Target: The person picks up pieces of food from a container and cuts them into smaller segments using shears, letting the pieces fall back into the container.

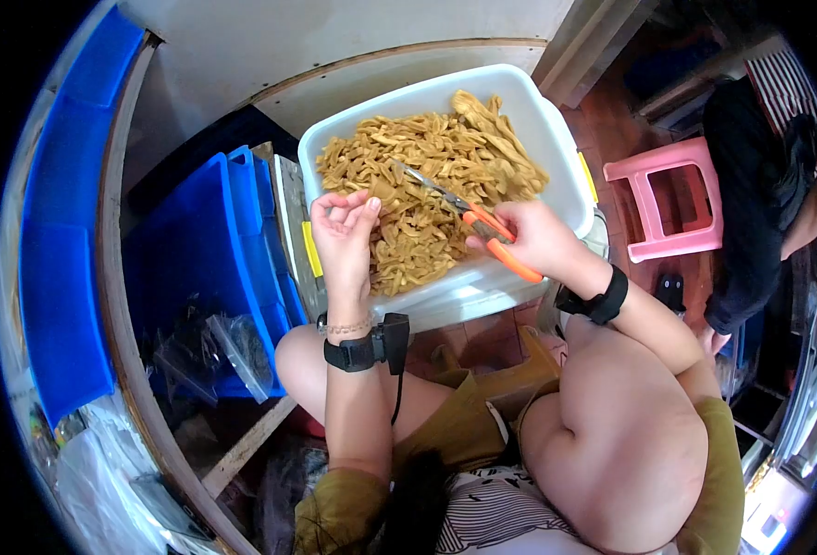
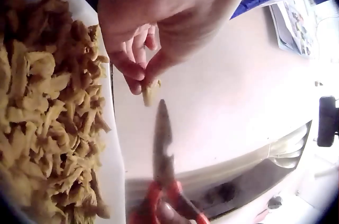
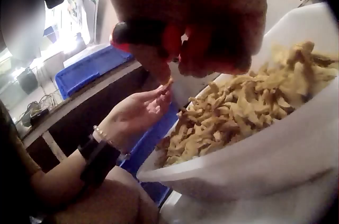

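Glossy metal blades (image 1: 433, 186), smooth plastic scissor handles (image 1: 517, 263), rough matt strips (image 1: 418, 139), smooth plastic tub (image 1: 559, 139)

The head view looks down from above; both closer wrist views share the left hand (image 1: 345, 231) and white tub (image 1: 549, 134)

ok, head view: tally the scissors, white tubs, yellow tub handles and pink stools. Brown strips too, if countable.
Scissors: 1
White tub: 1
Yellow tub handles: 2
Pink stool: 1
Total: 5

Brown strips overlap too much to count; not in the total.
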Action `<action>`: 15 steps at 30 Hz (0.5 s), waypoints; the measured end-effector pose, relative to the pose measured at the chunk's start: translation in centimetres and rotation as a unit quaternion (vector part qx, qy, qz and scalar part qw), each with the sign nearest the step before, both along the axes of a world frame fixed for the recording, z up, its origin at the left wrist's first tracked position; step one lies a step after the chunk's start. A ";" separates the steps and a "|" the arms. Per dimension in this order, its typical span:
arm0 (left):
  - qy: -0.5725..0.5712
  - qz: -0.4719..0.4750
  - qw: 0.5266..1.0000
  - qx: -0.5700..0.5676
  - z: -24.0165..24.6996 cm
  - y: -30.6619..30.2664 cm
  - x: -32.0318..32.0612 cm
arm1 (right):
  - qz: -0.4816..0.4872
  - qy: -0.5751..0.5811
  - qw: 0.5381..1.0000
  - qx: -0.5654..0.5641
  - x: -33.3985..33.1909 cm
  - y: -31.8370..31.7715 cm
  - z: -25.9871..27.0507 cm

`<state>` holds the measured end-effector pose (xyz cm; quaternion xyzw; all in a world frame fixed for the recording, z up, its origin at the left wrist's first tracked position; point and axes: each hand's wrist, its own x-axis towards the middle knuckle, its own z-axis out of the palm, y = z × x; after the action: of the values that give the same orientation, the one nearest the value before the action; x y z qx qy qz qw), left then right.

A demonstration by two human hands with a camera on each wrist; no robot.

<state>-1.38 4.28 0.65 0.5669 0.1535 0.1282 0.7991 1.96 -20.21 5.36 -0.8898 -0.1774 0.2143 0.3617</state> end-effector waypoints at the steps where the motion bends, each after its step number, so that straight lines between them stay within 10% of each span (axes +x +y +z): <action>1: 0.002 0.005 1.000 -0.011 0.0 0.1 0.0 | 0.001 0.000 1.000 0.000 0.0 0.0 0.3; 15: -0.039 0.030 0.979 -0.197 0.3 -0.7 -0.2 | 0.127 -0.016 0.988 -0.082 0.1 0.0 1.6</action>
<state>-1.58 3.59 0.97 0.3876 0.1612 0.1415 0.8965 2.05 -20.26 6.99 -0.8901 -0.2762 0.2581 0.2546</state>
